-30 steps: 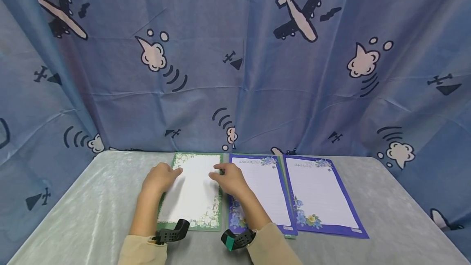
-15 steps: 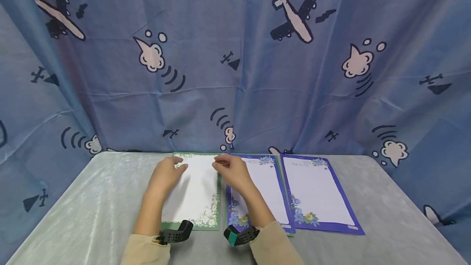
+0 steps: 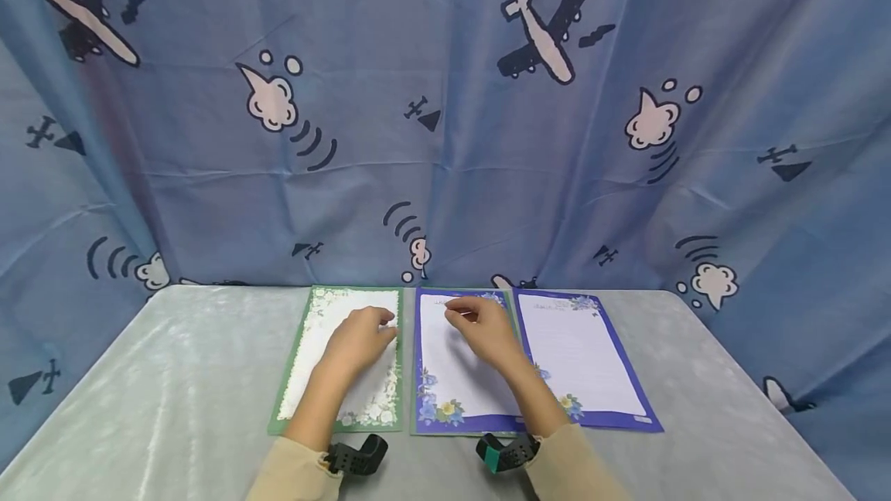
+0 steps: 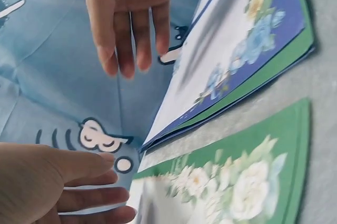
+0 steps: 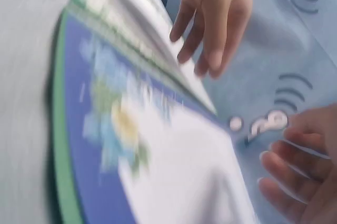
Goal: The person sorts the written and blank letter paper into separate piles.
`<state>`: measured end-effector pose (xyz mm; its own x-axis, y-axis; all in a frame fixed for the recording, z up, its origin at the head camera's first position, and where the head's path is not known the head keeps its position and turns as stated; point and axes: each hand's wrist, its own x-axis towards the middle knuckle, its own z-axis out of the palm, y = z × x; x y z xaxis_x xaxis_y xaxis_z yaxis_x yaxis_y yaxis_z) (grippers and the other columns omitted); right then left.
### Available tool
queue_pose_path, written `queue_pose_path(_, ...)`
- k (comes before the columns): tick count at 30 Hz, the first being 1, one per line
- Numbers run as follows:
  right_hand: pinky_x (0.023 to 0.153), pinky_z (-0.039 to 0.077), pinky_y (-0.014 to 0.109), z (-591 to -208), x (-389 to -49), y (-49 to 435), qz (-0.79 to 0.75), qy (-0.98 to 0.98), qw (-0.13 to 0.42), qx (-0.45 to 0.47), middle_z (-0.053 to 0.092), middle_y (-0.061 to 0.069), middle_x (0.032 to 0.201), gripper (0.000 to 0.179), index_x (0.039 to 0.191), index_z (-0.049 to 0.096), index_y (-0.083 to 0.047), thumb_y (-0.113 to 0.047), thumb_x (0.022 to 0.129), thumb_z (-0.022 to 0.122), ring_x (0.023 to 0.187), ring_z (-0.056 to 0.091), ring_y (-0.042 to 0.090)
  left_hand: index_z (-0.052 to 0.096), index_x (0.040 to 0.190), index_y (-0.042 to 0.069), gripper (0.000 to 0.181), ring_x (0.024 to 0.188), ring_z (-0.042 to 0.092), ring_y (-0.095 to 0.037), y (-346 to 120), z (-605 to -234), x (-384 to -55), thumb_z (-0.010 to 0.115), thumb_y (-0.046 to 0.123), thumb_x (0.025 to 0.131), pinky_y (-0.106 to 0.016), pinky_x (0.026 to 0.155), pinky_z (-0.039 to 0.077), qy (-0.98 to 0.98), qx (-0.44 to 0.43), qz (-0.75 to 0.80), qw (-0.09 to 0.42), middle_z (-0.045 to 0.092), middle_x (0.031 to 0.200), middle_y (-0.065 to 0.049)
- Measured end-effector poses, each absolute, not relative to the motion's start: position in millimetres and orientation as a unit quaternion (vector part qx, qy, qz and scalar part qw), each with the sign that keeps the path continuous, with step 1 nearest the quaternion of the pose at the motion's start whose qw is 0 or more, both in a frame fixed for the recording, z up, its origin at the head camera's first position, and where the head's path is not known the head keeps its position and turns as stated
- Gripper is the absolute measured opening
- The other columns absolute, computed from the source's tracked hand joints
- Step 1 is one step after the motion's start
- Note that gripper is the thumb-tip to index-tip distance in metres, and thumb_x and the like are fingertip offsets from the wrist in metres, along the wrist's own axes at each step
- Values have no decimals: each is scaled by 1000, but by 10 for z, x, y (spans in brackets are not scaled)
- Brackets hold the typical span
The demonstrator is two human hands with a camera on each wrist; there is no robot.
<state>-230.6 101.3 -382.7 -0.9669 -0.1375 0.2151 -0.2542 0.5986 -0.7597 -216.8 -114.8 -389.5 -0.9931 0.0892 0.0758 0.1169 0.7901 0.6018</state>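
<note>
My left hand [image 3: 358, 340] hovers over the right part of a green-bordered sheet of letter paper [image 3: 327, 331] with white flowers. Its fingers are loosely bent and hold nothing. Above the middle purple-bordered sheet [image 3: 445, 377], which has blue and yellow flowers, hangs my right hand [image 3: 487, 331], likewise holding nothing. In the left wrist view, a green edge [image 4: 297, 58] shows beneath that purple sheet, so it lies on a stack. Fingers of both hands appear relaxed and apart in the right wrist view, the left hand [image 5: 216, 18] at the top and the right hand [image 5: 305, 166] at lower right.
A second purple-bordered sheet [image 3: 585, 362] lies at a slant on the right, close beside the middle stack. All the paper rests on a grey cloth-covered table [image 3: 174, 393]. Behind it hangs a blue curtain [image 3: 362, 99] printed with airplanes.
Both hands have shifted right: the left from the green sheet's left side to its right part, the right from the gap onto the middle purple sheet. The head view has turned slightly right.
</note>
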Motion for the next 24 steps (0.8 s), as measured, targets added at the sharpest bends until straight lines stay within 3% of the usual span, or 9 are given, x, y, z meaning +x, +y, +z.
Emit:
queue_pose_path(6,80,55,36,-3902,-2311,1368,405,-906,104,70,77,9,107,21,112,77,-10,-19,96,68,100,71,26,72,122,4,31,119,67,-35,-1010,-3974,-2148,67,20,96,-52,101,52,-943,-66,-326,27,73,124,-14)
queue_pose_path(12,91,51,44,-4014,-2284,1640,417,-901,115,17,76,11,110,23,113,77,-9,-20,97,66,107,68,28,72,122,5,33,109,70,-29,-850,-4142,-2157,72,21,93,-47,94,56,-929,-59,-360,59,74,120,-13)
queue_pose_path(15,96,53,48,-4099,-2276,1723,424,-897,126,3,76,13,112,23,113,77,-7,-20,97,67,109,68,30,73,121,8,32,90,70,-20,-813,-4252,-2179,73,23,92,-40,81,56,-924,-47,-368,92,77,107,-9)
queue_pose_path(18,93,56,46,-4211,-2267,1789,416,-898,146,-1,76,14,111,24,113,76,-5,-19,96,68,106,71,31,74,120,11,32,70,58,-11,-808,-4344,-2194,75,25,91,-30,66,48,-921,-43,-370,114,73,85,-2)
queue_pose_path(22,89,56,44,-4351,-2259,1846,392,-903,173,9,77,14,110,26,115,75,-4,-18,93,72,99,72,30,75,120,14,34,61,47,-8,-823,-4417,-2204,77,27,89,-25,59,38,-914,-51,-383,124,63,71,5)
queue_pose_path(24,93,55,47,-4396,-2255,1861,380,-907,181,22,76,16,112,27,115,75,-3,-17,92,73,104,71,33,75,120,16,35,61,46,-7,-830,-4440,-2208,78,28,88,-25,59,37,-912,-54,-387,126,61,70,6)
